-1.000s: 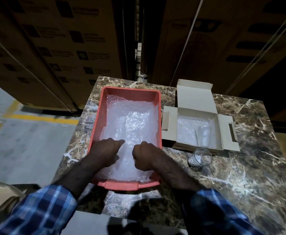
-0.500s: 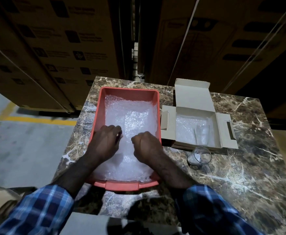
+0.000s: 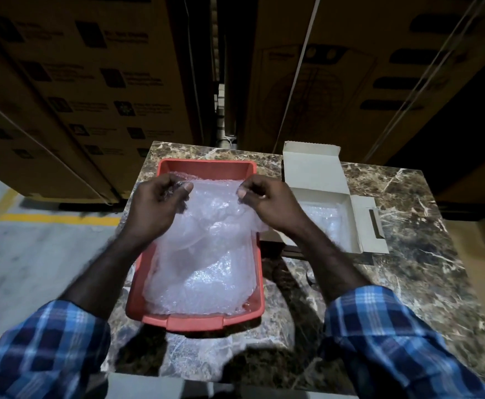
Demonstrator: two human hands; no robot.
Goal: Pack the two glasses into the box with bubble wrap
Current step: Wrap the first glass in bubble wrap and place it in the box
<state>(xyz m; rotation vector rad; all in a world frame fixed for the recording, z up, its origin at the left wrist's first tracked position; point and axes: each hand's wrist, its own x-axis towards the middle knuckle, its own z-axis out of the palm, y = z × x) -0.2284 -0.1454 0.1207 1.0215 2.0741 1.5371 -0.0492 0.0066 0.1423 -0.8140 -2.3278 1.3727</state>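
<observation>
Already lifted by its far edge, a sheet of bubble wrap [image 3: 206, 226] hangs over the red tray [image 3: 206, 167], pinched in the fingers of the left hand [image 3: 156, 208] and the right hand [image 3: 270, 207]. Beside it on the marble counter [image 3: 408, 269], the open box [image 3: 322, 203] shows wrap lining its floor (packing looks partly done). Neither glass can be made out, the right forearm hiding that area.
</observation>
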